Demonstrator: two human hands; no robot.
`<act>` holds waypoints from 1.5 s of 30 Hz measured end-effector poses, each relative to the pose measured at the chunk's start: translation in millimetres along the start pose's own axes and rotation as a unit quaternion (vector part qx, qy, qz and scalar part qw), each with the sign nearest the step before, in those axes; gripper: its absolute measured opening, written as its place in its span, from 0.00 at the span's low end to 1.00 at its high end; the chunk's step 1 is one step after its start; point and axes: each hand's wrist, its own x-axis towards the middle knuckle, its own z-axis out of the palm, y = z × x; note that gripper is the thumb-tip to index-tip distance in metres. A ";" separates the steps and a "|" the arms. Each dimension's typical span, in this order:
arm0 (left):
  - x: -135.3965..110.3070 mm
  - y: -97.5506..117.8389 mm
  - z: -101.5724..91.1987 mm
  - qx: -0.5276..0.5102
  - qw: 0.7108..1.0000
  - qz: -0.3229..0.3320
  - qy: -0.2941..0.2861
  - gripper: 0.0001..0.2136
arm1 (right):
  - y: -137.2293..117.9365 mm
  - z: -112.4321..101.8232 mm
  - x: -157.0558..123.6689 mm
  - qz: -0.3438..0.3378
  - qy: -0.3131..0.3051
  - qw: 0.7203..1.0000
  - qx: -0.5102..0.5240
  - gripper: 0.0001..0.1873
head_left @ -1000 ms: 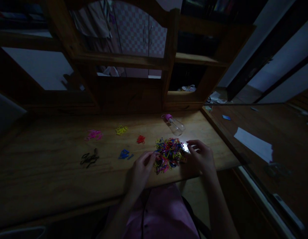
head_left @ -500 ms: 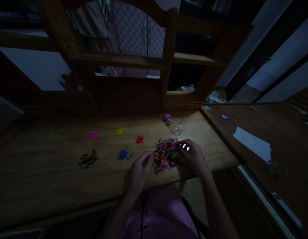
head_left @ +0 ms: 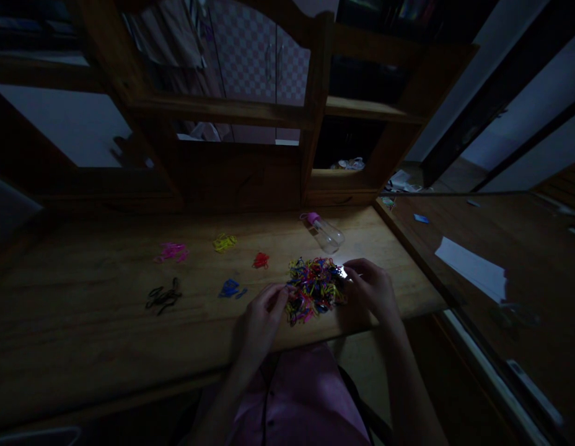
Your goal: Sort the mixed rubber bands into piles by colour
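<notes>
Right now, a mixed pile of small coloured loops (head_left: 316, 288), probably rubber bands as far as the dim light is letting me judge, is lying on the wooden surface (head_left: 96, 337) in front of the person, between the two hands. The left hand (head_left: 264, 313) is bending in at the pile's left edge, its thumb and forefinger meeting beside the loops; whether they are gripping one, I cannot tell. The right hand (head_left: 373, 290) is hovering at the pile's right edge, its fingers curving inward next to a bright patch of light; its fingertips are showing too darkly for me to tell whether they are holding anything.

To the left of the pile, single-colour clusters are sitting apart from one another. A red cluster (head_left: 261, 260) is lying nearest, a blue cluster (head_left: 230, 288) is lying closer to the person, and a yellow cluster (head_left: 225, 242) is sitting farther back. Farther left, a pink cluster (head_left: 173, 251) is lying behind a black cluster (head_left: 164, 298). Just beyond the pile, a clear bottle (head_left: 329, 236) with a pink cap (head_left: 312, 217) is resting on its side. Off to the right, a white sheet (head_left: 472, 267) is lying near a small blue card (head_left: 421, 218).
</notes>
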 end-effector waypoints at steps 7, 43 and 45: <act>0.4 -0.3 -0.5 -0.005 1.000 -0.003 -0.004 0.13 | 3.8 -8.7 -4.9 -0.002 -0.040 0.999 -0.011 0.12; -1.0 1.0 -1.1 -0.013 1.000 -0.017 -0.009 0.12 | 6.1 0.6 -1.9 0.021 -0.038 0.999 0.016 0.07; -1.3 2.0 -1.2 -0.008 1.000 -0.013 -0.008 0.12 | 5.1 -0.1 -3.4 0.027 -0.037 0.998 0.048 0.08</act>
